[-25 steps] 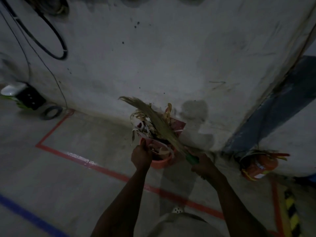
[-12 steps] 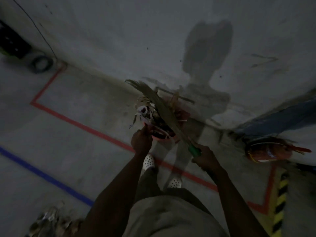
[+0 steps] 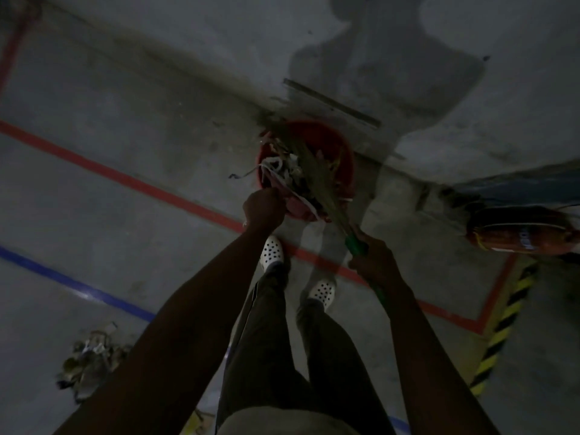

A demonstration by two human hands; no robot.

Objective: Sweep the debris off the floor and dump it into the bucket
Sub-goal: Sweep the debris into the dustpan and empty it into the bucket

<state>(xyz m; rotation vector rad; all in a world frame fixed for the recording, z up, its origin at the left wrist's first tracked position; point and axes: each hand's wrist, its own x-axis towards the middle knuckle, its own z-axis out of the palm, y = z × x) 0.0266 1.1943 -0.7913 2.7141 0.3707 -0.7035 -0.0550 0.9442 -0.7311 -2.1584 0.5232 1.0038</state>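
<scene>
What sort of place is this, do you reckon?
Probably an industrial space, such as a warehouse or workshop: a bare concrete floor with a painted red line and blue line, yellow-and-black hazard stripes, and what looks like a fire extinguisher.

Concrete floor [image 3: 125, 215], red bucket [image 3: 343, 164], debris pile [image 3: 91, 362] (lower left), extinguisher [image 3: 518, 237] lying at right
</scene>
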